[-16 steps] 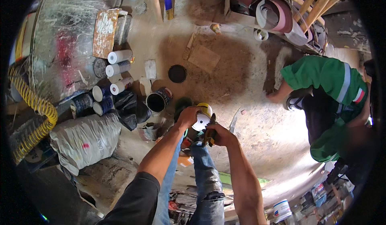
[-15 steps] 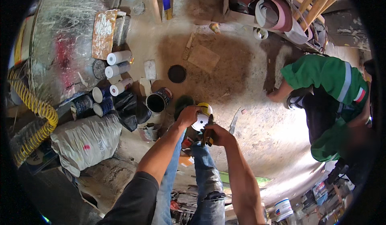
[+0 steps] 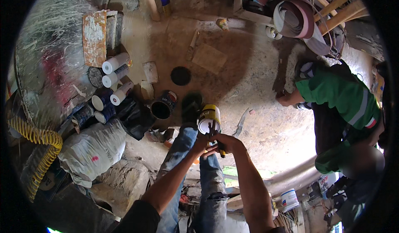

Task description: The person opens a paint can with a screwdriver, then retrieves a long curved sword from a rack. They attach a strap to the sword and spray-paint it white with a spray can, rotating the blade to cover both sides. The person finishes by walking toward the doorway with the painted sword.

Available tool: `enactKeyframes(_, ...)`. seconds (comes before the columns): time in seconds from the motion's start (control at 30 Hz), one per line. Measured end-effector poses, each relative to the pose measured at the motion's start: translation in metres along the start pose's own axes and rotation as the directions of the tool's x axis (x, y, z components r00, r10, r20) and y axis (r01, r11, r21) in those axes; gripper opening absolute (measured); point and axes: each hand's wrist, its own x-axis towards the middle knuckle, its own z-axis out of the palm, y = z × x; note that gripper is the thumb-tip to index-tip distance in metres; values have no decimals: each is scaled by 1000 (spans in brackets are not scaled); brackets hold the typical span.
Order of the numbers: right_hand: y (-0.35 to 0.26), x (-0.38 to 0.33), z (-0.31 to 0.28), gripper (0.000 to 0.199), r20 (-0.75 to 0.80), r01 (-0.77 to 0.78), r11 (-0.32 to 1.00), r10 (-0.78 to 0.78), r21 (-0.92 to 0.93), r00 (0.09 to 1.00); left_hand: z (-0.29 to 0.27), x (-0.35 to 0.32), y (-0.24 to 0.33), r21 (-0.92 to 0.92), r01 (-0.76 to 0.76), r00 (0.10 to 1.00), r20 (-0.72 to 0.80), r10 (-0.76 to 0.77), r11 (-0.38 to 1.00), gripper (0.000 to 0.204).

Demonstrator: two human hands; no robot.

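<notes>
A yellow paint can [image 3: 210,112] with a white lid stands on the floor in front of my legs. What look like dark pliers with yellow on the handles [image 3: 213,129] reach over the near rim of its lid. My right hand [image 3: 228,142] is closed around one side of the tool, a handle end showing below the fingers. Close against it, my left hand [image 3: 202,145] is closed at the tool's other side, its fingers partly hidden. Just left of the can, an open dark paint can [image 3: 162,106] is tipped toward me.
At right, a person in a green top [image 3: 341,89] bends low, one hand near the floor. A flat blade-like scraper [image 3: 242,122] lies right of the can. Spray cans [image 3: 116,62], a black bag [image 3: 137,120] and a filled white sack [image 3: 95,147] line the left. A dark disc [image 3: 181,75] lies ahead.
My left hand has left the yellow can's upper side and come back toward me beside my right hand. The tool now lies over the lid's near rim. The person at right has shifted slightly.
</notes>
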Motion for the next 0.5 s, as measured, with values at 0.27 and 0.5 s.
enactKeyframes(0.27,-28,-14,5,11,-156,-78,979,49,-188,987,37,-52,29,-228,226,973,103,-207,947,32)
enactKeyframes(0.5,-56,-7,16,17,-241,-117,954,49,-277,969,39,-35,36,-329,270,961,31,-275,905,16)
